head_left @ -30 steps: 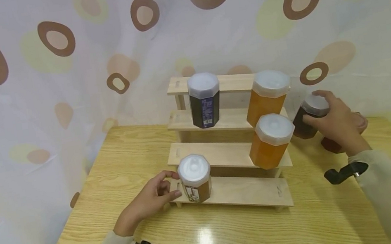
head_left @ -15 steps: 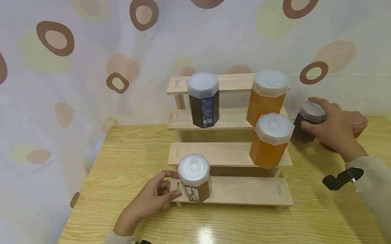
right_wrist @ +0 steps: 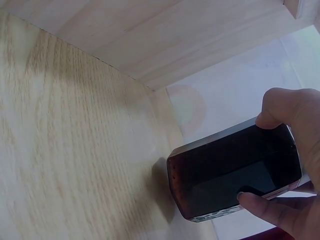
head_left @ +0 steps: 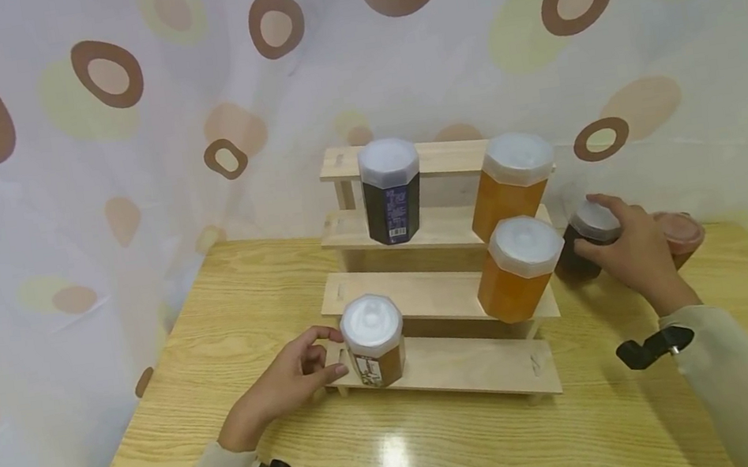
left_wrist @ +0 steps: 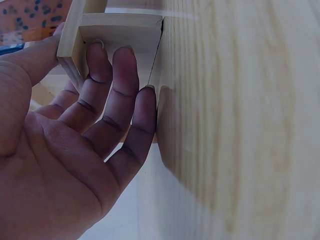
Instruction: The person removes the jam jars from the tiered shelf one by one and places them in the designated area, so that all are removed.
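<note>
My right hand (head_left: 635, 249) grips a dark jar (right_wrist: 230, 172) with a frosted lid near the top, thumb on one side and fingers on the other. In the right wrist view it tilts close over the table; whether its base touches is unclear. My left hand (head_left: 288, 385) lies at the left end of the wooden step rack (head_left: 464, 364), fingers loosely bent. Beside its index finger and thumb stands an amber-brown jar (head_left: 375, 345) on the lowest step. In the left wrist view, several fingers (left_wrist: 125, 70) reach beneath that step's plank (left_wrist: 120, 21).
On the rack stand another dark jar (head_left: 393, 195) and two orange jars, one higher (head_left: 513, 182) and one lower (head_left: 519, 273). A jar with a reddish lid (head_left: 681, 230) stands partly behind my right hand. A patterned cloth (head_left: 284, 102) hangs behind the wooden table (head_left: 247, 299).
My right hand has brought the dark jar slightly down and left, toward the table beside the rack. More of the reddish lid shows now. The left hand has stayed put.
</note>
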A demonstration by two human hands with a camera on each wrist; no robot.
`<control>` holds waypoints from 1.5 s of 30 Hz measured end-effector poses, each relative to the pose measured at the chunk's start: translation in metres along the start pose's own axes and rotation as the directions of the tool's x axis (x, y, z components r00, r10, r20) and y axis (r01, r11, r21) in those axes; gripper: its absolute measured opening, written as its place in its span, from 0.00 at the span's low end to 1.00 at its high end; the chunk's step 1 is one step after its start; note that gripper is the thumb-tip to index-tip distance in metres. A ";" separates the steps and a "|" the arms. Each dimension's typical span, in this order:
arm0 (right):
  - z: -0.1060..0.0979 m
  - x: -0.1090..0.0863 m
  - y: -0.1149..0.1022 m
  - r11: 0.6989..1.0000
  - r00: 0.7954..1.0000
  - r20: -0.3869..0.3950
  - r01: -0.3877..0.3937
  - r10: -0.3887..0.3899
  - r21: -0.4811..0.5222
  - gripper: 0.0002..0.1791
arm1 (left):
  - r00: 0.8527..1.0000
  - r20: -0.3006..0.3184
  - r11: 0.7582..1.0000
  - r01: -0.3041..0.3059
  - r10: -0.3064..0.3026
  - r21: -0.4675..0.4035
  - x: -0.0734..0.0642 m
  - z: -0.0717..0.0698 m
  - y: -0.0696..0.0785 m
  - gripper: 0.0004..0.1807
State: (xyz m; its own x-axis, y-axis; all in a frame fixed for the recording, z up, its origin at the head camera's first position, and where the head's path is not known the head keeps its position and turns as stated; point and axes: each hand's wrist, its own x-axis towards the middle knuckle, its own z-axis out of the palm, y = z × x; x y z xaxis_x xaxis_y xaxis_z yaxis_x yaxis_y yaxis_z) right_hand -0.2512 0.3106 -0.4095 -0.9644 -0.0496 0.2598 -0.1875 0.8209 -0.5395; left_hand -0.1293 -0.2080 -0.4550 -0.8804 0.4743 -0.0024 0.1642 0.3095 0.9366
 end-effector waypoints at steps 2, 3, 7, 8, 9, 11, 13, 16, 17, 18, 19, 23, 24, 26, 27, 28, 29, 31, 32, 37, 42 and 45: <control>0.001 0.000 0.001 1.000 1.000 -0.002 0.004 -0.004 0.007 0.42 | 1.000 -0.001 1.000 0.001 -0.001 0.003 0.000 0.000 0.000 0.21; 0.002 -0.001 0.001 1.000 1.000 -0.004 0.005 -0.005 0.010 0.42 | 1.000 -0.001 1.000 0.001 -0.001 0.003 0.000 0.000 0.000 0.21; 0.005 -0.002 0.003 1.000 1.000 -0.011 0.001 -0.001 0.013 0.42 | 1.000 0.002 1.000 -0.007 0.007 0.002 0.000 0.000 0.000 0.22; 0.005 -0.002 0.004 1.000 1.000 -0.012 -0.001 0.001 0.013 0.42 | 1.000 0.002 1.000 -0.011 0.011 0.001 0.000 0.000 0.000 0.22; 0.006 -0.003 0.004 1.000 1.000 -0.010 -0.007 0.007 0.014 0.42 | 1.000 0.004 1.000 -0.017 0.017 0.001 0.000 0.000 -0.001 0.22; 0.007 -0.003 0.005 1.000 1.000 -0.008 -0.011 0.011 0.017 0.42 | 1.000 0.005 1.000 -0.026 0.026 0.006 0.000 0.000 -0.001 0.22; 0.008 -0.003 0.005 1.000 1.000 -0.008 -0.012 0.012 0.019 0.42 | 0.999 0.006 0.999 -0.033 0.033 0.007 0.000 0.000 -0.002 0.22; 0.009 -0.003 0.006 1.000 1.000 -0.015 -0.006 0.006 0.016 0.42 | 0.999 0.007 0.999 -0.040 0.040 0.014 0.001 0.000 -0.003 0.21; 0.009 -0.003 0.006 1.000 1.000 -0.018 -0.003 0.003 0.016 0.42 | 0.999 0.007 0.999 -0.041 0.041 0.014 0.001 0.000 -0.004 0.21; 0.010 -0.003 0.006 1.000 1.000 -0.018 -0.002 0.002 0.016 0.42 | 0.999 0.006 0.999 -0.044 0.044 0.014 0.001 0.000 -0.004 0.21; 0.010 -0.003 0.006 1.000 1.000 -0.018 -0.003 0.003 0.015 0.42 | 0.999 0.005 0.999 -0.046 0.046 0.016 0.001 0.000 -0.004 0.21; 0.014 -0.004 0.007 1.000 1.000 -0.011 -0.025 0.025 0.010 0.42 | 0.998 0.007 0.998 -0.061 0.061 0.010 0.001 0.000 -0.005 0.21; 0.015 -0.004 0.007 0.999 0.999 -0.011 -0.031 0.031 0.008 0.42 | 0.998 0.008 0.998 -0.064 0.064 0.008 0.001 0.000 -0.005 0.21; 0.017 -0.005 0.008 0.999 0.999 -0.015 -0.038 0.039 0.005 0.42 | 0.998 0.010 0.998 -0.069 0.069 0.003 0.002 0.000 -0.006 0.21; 0.017 -0.006 0.008 0.999 0.999 -0.018 -0.039 0.040 0.003 0.42 | 0.997 0.010 0.998 -0.070 0.070 0.000 0.002 0.000 -0.006 0.21; 0.018 -0.006 0.009 0.999 0.999 -0.021 -0.041 0.041 0.002 0.42 | 0.998 0.009 0.998 -0.070 0.070 -0.001 0.001 0.000 -0.006 0.21; 0.019 -0.007 0.009 0.999 0.999 -0.024 -0.043 0.043 0.002 0.42 | 0.998 0.009 0.998 -0.068 0.068 0.000 0.002 0.000 -0.007 0.21; 0.020 -0.009 0.009 0.999 0.999 -0.029 -0.043 0.043 0.002 0.42 | 0.998 0.010 0.998 -0.064 0.064 -0.003 0.001 0.000 -0.006 0.21; 0.020 -0.010 0.009 0.999 0.999 -0.031 -0.045 0.045 0.002 0.42 | 0.998 0.011 0.998 -0.056 0.056 -0.008 0.001 0.000 -0.005 0.21; 0.022 -0.011 0.008 0.999 0.998 -0.034 -0.052 0.052 0.004 0.43 | 0.999 0.015 0.999 -0.030 0.030 -0.024 0.000 0.000 -0.003 0.22; 0.023 -0.012 0.008 0.998 0.998 -0.025 -0.063 0.063 0.001 0.43 | 1.000 0.013 1.000 -0.022 0.023 -0.021 0.000 0.000 -0.003 0.22; 0.023 -0.011 0.008 0.998 0.998 -0.022 -0.055 0.055 -0.004 0.43 | 0.999 0.009 0.999 -0.032 0.032 -0.004 0.000 -0.001 -0.003 0.21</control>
State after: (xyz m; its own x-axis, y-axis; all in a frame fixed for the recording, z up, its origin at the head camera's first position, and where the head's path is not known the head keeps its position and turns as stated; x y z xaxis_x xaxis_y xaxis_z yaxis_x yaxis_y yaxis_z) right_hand -0.2459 0.3045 -0.4347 -0.9689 0.0080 0.2472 -0.1334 0.8247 -0.5496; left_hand -0.1300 -0.2095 -0.4576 -0.8706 0.4913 0.0246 0.1904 0.2905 0.9377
